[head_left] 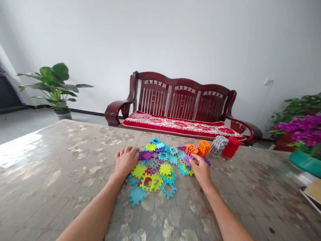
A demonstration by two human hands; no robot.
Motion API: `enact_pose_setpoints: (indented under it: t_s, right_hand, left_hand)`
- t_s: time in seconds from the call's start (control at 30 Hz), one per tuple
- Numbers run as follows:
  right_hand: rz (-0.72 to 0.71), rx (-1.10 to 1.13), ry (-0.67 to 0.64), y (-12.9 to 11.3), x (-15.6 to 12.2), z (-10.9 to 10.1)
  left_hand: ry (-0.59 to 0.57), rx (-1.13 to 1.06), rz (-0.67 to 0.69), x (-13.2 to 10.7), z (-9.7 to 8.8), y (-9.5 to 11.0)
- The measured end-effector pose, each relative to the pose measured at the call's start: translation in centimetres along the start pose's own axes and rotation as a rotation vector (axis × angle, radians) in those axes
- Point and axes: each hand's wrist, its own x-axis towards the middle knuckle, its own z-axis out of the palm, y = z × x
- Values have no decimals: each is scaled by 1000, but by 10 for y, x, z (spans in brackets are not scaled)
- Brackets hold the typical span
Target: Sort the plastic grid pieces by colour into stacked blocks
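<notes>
- While both hands rest at its sides, the tile pile [160, 165] lies on the table [50, 174], about midway along and closer to the far edge than the near one.
- The left hand [125, 161] lies palm down at the pile's left side, fingers loose and spread and grasping nothing. Its fingertips touch a purple tile [145, 155].
- The right hand [201, 170] sits at the pile's right side with fingers bent, their tips on a pink tile [187, 159]. I cannot tell whether they pinch it or only press on it.
- The tiles are flat notched squares in teal, lime, purple and grey, and many overlap. A teal tile [137, 195] lies nearest the near edge.
- Past the right hand, along the far edge, stand an orange cube [204, 148], a grey block [218, 145] and a red block [231, 147]. The grey and red ones are tilted and just beside each other.
- Behind the table stands a wooden bench [180, 100] with a red cushion [175, 125]. A leafy plant [54, 85] is off the far left corner, and purple flowers [301, 130] are at the right edge.
</notes>
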Motion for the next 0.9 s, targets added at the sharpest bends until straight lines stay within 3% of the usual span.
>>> enact_pose_setpoints:
  t_s: [0.3, 0.53, 0.73, 0.9]
  right_hand:
    - [-70, -209, -116, -2, -5, -3]
    - [-386, -426, -98, -21, -18, 1]
    - [-535, -557, -183, -41, -20, 25]
    - [-642, -604, -221, -61, -4, 58]
  left_hand:
    - [-7, -3, -8, 0, -1, 1]
    - [-7, -7, 4, 0, 0, 1]
    - [-48, -51, 67, 1, 3, -2]
    - [-57, -84, 80, 0, 1, -1]
